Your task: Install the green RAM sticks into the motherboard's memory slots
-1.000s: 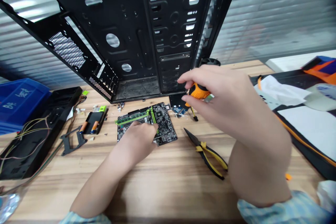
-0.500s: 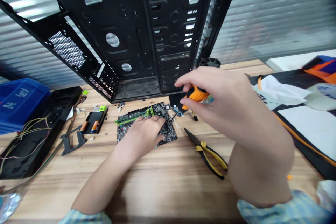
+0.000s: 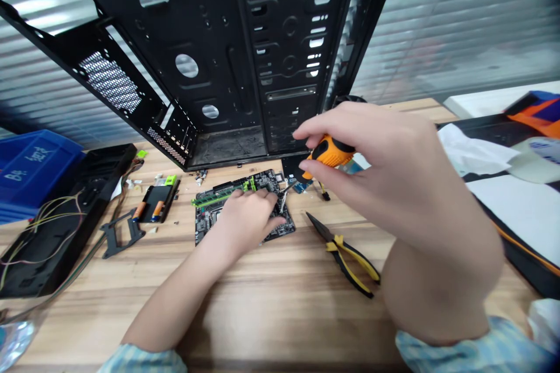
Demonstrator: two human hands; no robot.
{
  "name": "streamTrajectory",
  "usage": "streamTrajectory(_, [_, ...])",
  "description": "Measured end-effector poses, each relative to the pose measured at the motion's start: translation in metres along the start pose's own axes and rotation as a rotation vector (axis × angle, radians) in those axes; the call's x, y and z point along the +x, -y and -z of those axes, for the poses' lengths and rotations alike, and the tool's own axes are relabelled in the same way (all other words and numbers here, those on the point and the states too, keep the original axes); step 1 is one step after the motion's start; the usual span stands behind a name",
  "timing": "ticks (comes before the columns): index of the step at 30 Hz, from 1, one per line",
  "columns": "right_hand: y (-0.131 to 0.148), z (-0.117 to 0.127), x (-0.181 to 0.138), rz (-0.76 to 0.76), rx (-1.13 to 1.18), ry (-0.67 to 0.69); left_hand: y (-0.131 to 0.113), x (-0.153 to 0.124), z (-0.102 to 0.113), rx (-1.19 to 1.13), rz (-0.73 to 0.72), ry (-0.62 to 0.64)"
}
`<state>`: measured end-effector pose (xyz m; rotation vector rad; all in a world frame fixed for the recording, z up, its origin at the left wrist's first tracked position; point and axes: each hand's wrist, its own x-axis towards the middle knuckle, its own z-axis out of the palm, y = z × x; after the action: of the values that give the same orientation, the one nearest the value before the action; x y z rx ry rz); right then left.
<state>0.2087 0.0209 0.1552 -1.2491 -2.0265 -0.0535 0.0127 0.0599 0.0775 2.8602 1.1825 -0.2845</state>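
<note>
My right hand (image 3: 371, 151) grips the orange handle of a screwdriver (image 3: 330, 151). Its thin shaft slants down-left toward the right edge of a motherboard (image 3: 201, 224); where the tip rests I cannot make out. Spread over the board's middle, my left hand (image 3: 247, 215) holds it down with bent fingers, thumb apart, fingertips partly hidden. A green-edged memory stick (image 3: 214, 198) lies along the board's upper part. A thin white cable (image 3: 283, 201) shows close to my left fingertips.
Yellow-black pliers (image 3: 343, 250) lie right of the board. Behind stands a black computer case (image 3: 210, 41). At left are a battery holder (image 3: 164, 198), a black bracket (image 3: 120, 236) and a blue bin (image 3: 37, 169). White paper (image 3: 511, 210) lies at right.
My left hand has shifted slightly up and right on the board, its thumb now reaching further out. The screwdriver has turned a little in my right hand, which has moved slightly right.
</note>
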Motion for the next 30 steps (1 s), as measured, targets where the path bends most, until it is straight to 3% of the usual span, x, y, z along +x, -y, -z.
streamTrajectory(14, [0.0020,0.0042,-0.0018,-0.029,-0.013,-0.065,-0.0067,0.0070,-0.0046,0.080,0.033,-0.056])
streamTrajectory(30, [0.0031,0.0049,-0.0006,-0.012,-0.053,-0.039,-0.0032,0.0068,-0.0047,0.113,0.060,-0.099])
